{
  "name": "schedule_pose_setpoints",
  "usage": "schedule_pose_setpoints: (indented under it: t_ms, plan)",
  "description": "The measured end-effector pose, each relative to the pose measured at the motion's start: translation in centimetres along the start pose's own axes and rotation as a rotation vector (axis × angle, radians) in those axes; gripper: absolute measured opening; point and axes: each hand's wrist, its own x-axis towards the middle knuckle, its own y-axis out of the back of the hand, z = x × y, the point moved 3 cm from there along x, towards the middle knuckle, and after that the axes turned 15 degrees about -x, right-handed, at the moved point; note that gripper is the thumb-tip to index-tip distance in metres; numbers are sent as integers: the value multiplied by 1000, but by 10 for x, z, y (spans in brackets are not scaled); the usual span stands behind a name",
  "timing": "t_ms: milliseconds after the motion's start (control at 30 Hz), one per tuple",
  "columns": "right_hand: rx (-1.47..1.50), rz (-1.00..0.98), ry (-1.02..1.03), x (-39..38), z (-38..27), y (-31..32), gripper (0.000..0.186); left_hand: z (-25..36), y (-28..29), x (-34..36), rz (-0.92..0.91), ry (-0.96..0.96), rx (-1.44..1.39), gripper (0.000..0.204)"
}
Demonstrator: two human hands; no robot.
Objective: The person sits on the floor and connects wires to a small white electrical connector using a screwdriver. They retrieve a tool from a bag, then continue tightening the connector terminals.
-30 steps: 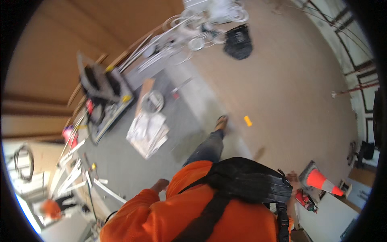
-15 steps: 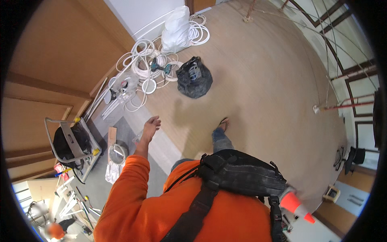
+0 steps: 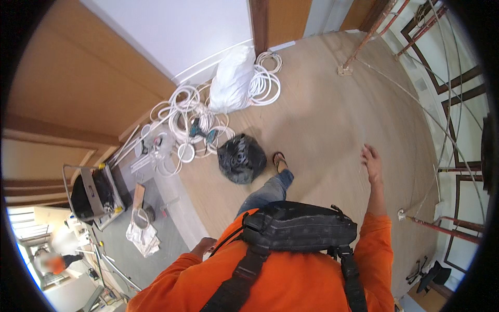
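Observation:
My right hand [image 3: 371, 164] is held out over the tan floor, its fingers loosely bent and a little apart, with nothing visible in it. Beside my torso, my left hand [image 3: 204, 246] shows only in part, and its fingers are hidden. A sandalled foot [image 3: 279, 160] is planted just right of a black plastic bag [image 3: 241, 161]. Behind the bag, a teal and black cordless drill [image 3: 196, 129] lies among white coiled cables [image 3: 182, 99]. Neither hand touches any of these.
A bulging white sack [image 3: 232, 80] leans by the wall. Left are a folding step platform [image 3: 93, 192], a bucket [image 3: 143, 216] and a white cloth [image 3: 143, 239]. Red scaffold legs [image 3: 358, 52] and slanting cables line the right. Another person [image 3: 54, 262] is far lower left.
I have stepped forward, and the black bag is now nearer my body. My left hand has swung back beside my torso, while my right hand has come into view. The orange cone has left view.

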Motion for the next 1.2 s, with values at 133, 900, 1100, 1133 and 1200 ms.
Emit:
schedule_pose_setpoints:
  t_ms: [133, 900, 1100, 1133, 1200]
  plan:
    - [-101, -191, 226, 112, -113, -82, 41, 179, 14, 23, 100, -187, -520, 21]
    - [-646, -230, 1128, 622, -391, -610, 59, 1162, 90, 46, 826, -653, 43, 65]
    - [-675, -480, 1309, 595, -349, -646, 19, 1234, 105, 186, 700, -360, 484, 73]
    - [-650, -502, 1274, 584, -339, -645, 19, 1219, 117, 203, 594, -298, 576, 60]
    - [-602, -529, 1211, 568, -330, -639, 20, 1187, 133, 205, 710, -398, 489, 42]
